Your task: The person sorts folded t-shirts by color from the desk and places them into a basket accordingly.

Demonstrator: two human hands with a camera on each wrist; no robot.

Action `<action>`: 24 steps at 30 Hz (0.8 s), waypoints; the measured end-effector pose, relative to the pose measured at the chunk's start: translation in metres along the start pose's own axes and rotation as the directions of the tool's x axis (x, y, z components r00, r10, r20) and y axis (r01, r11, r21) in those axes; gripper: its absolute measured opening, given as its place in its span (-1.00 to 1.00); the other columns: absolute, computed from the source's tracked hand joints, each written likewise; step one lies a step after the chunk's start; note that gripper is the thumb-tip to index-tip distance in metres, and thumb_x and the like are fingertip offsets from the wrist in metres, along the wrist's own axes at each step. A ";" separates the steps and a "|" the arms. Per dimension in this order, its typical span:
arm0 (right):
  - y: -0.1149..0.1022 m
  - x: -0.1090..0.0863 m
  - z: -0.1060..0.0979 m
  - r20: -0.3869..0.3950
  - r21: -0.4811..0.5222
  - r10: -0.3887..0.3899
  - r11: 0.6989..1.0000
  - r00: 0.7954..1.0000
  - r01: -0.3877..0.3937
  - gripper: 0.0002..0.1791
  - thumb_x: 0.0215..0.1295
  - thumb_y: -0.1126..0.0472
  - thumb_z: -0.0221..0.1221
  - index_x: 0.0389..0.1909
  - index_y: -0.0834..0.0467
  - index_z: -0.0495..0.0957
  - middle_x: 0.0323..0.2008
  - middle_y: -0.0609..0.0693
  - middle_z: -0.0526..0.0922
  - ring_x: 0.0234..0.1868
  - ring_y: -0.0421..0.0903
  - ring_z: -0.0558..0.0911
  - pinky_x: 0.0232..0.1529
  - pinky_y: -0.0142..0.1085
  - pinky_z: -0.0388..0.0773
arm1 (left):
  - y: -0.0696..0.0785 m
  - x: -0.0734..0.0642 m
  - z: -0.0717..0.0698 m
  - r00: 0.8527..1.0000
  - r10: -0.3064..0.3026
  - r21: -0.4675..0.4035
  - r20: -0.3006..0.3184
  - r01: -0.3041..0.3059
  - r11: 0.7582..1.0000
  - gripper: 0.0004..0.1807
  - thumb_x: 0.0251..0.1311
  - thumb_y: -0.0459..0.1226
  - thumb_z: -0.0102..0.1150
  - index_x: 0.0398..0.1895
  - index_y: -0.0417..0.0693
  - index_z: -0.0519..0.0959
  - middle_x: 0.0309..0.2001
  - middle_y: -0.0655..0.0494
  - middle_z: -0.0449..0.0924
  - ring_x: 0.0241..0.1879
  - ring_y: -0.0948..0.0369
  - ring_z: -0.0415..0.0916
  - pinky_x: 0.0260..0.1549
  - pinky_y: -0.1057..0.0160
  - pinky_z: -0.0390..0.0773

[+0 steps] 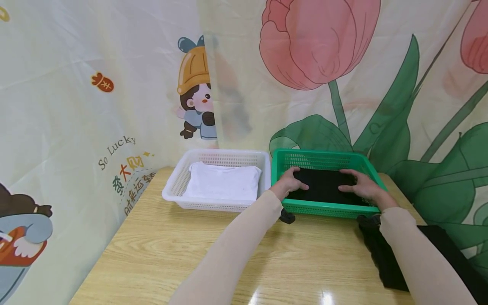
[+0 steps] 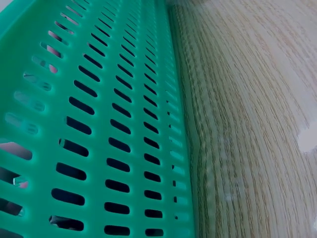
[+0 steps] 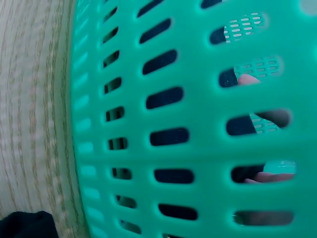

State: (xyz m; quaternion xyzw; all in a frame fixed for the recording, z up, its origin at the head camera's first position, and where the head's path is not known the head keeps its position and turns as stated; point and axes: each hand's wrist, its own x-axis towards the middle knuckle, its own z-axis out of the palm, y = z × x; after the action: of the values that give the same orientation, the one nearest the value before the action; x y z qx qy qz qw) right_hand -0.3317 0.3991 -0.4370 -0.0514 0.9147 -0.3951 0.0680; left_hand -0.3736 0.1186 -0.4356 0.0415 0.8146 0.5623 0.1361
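A folded black cloth [image 1: 324, 186] lies flat inside the green basket [image 1: 328, 209] at the back of the table. My left hand [image 1: 288, 183] reaches over the basket's left part, thumb and fingers spread at the cloth's left side. On the other side, my right hand [image 1: 362, 185] rests at the cloth's right end, its fingers and thumb also spread apart. In the left wrist view the slotted green basket wall [image 2: 101, 124] hides the hand. Fingers [image 3: 270, 177] of the right hand show through slots in the right wrist view, with dark cloth behind the wall.
Left of the green basket stands a white basket [image 1: 213, 206] holding a folded white cloth [image 1: 225, 182]. Another black cloth [image 1: 385, 262] lies at the table's right side, partly under the right forearm. A printed curtain [image 1: 236, 63] hangs behind the wooden table [image 1: 152, 245].
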 end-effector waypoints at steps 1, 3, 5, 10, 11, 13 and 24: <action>-0.001 0.001 0.000 -0.010 0.004 -0.005 1.000 1.000 0.005 -0.05 0.50 0.08 0.33 0.67 0.30 0.02 0.62 0.54 -0.17 0.55 0.66 -0.16 0.41 0.53 0.05 | 0.001 -0.001 0.000 1.000 0.008 0.012 -0.011 -0.008 1.000 -0.14 0.15 -0.41 0.58 0.51 0.15 0.42 0.50 -0.02 0.40 0.38 -0.03 0.45 0.32 -0.05 0.52; -0.003 0.002 0.002 -0.033 0.006 -0.019 1.000 0.999 0.019 -0.07 0.50 0.07 0.34 0.66 0.29 0.05 0.62 0.52 -0.14 0.56 0.65 -0.14 0.41 0.53 0.07 | 0.002 -0.004 -0.002 0.999 0.037 0.048 -0.028 -0.036 0.998 -0.14 0.16 -0.40 0.57 0.53 0.14 0.42 0.53 -0.01 0.35 0.42 -0.01 0.39 0.34 -0.03 0.51; -0.005 0.003 0.003 -0.056 0.002 -0.033 0.999 0.998 0.033 -0.09 0.50 0.05 0.34 0.65 0.28 0.10 0.63 0.50 -0.10 0.56 0.63 -0.11 0.40 0.53 0.09 | 0.003 -0.005 -0.004 0.996 0.073 0.092 -0.047 -0.069 0.993 -0.15 0.17 -0.38 0.57 0.53 0.15 0.43 0.54 0.01 0.33 0.45 0.03 0.35 0.33 0.00 0.51; -0.008 0.003 0.003 -0.123 0.001 -0.108 0.994 0.987 0.109 -0.20 0.51 0.04 0.32 0.59 0.27 0.24 0.60 0.45 0.09 0.59 0.54 0.00 0.42 0.50 0.11 | 0.004 -0.006 -0.006 0.983 0.168 0.113 -0.069 -0.159 0.981 -0.21 0.19 -0.34 0.57 0.49 0.15 0.47 0.52 0.04 0.34 0.44 0.08 0.33 0.29 0.06 0.55; -0.008 0.001 0.002 -0.140 0.011 -0.130 0.991 0.982 0.133 -0.23 0.52 0.05 0.31 0.57 0.28 0.26 0.58 0.44 0.13 0.59 0.52 0.05 0.42 0.47 0.14 | 0.005 -0.007 -0.006 0.980 0.186 0.107 -0.072 -0.178 0.978 -0.23 0.20 -0.33 0.56 0.48 0.15 0.48 0.51 0.04 0.35 0.43 0.07 0.34 0.27 0.06 0.56; -0.010 -0.003 0.000 -0.188 0.016 -0.170 0.984 0.967 0.176 -0.29 0.55 0.05 0.29 0.55 0.28 0.30 0.54 0.41 0.25 0.56 0.44 0.21 0.45 0.29 0.31 | 0.005 -0.009 -0.006 0.973 0.220 0.083 -0.074 -0.214 0.973 -0.27 0.23 -0.33 0.54 0.46 0.14 0.50 0.51 0.04 0.37 0.44 0.04 0.34 0.25 0.06 0.58; -0.037 -0.068 -0.026 -0.357 -0.033 -0.279 0.957 0.891 0.287 -0.51 0.58 0.11 0.24 0.42 0.19 0.49 0.15 -0.35 0.60 0.04 -0.58 0.54 -0.06 -0.69 0.47 | 0.020 -0.040 -0.017 0.900 0.436 -0.100 0.017 -0.432 0.896 -0.45 0.34 -0.31 0.45 0.37 0.09 0.56 0.29 0.18 0.59 0.29 0.01 0.54 0.19 0.28 0.57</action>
State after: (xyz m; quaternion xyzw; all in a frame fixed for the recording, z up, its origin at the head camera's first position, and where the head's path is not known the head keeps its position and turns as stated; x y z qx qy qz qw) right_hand -0.2675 0.4024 -0.3864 -0.1106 0.8902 -0.4131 -0.1573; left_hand -0.3412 0.1015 -0.4045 0.2264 0.7548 0.6151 0.0249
